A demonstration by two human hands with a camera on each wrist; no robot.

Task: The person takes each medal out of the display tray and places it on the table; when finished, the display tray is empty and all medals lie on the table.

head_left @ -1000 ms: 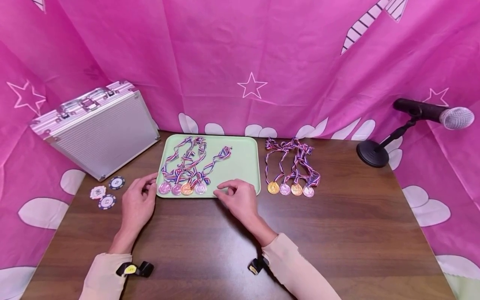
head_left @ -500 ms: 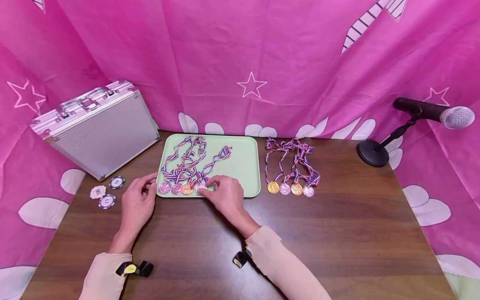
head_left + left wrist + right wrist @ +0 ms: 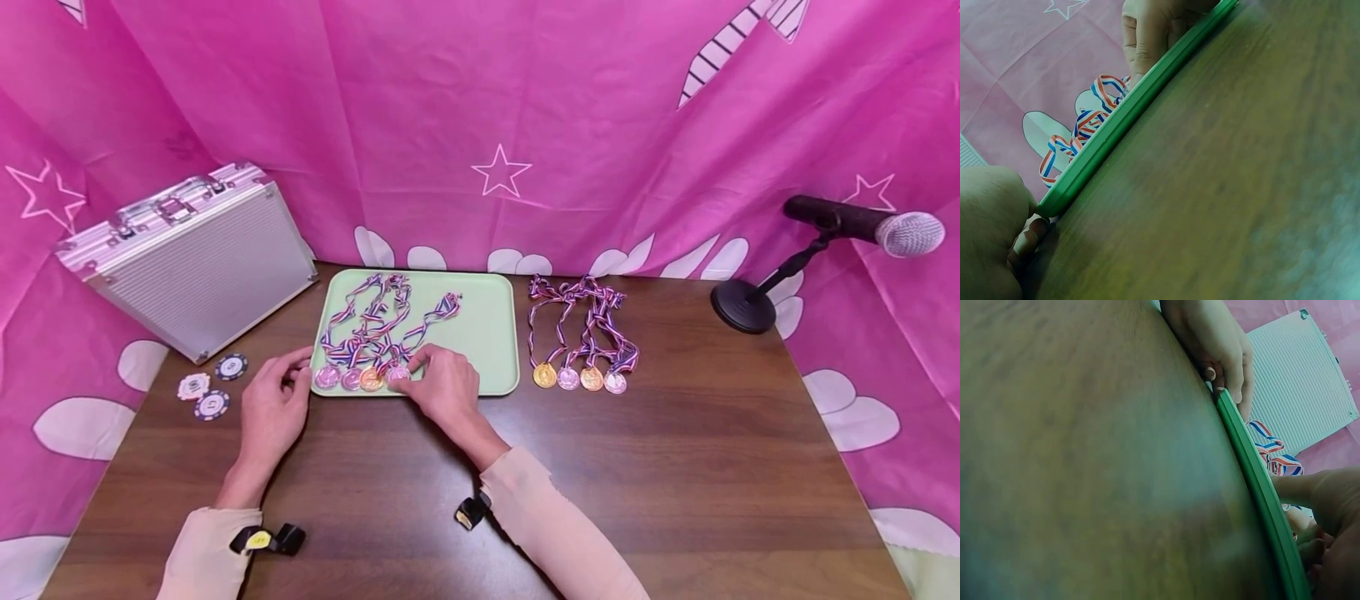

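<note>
A pale green tray point(image 3: 491, 333) lies on the table with several medals on tricolour ribbons along its near left side. My left hand point(image 3: 276, 406) grips the tray's left rim near the front corner; the left wrist view shows its fingers point(image 3: 1025, 245) at that corner. Over the tray's front edge, my right hand point(image 3: 446, 387) pinches the rightmost silver medal point(image 3: 397, 375) between thumb and forefinger. Left of it lie a bronze medal point(image 3: 371, 379), another medal point(image 3: 352, 379) and a silver-pink medal point(image 3: 327, 377). In the right wrist view the pinched medal is mostly hidden.
A second group of ribboned medals point(image 3: 567, 378) lies right of the tray. A silver case point(image 3: 202, 275) stands at the back left, with poker chips point(image 3: 212, 405) before it. At the back right is a microphone point(image 3: 862, 225) on a stand point(image 3: 742, 306).
My right hand has moved left along the tray's front edge to the rightmost silver medal, which has shifted very slightly left. My left hand has stayed at the tray's rim.
</note>
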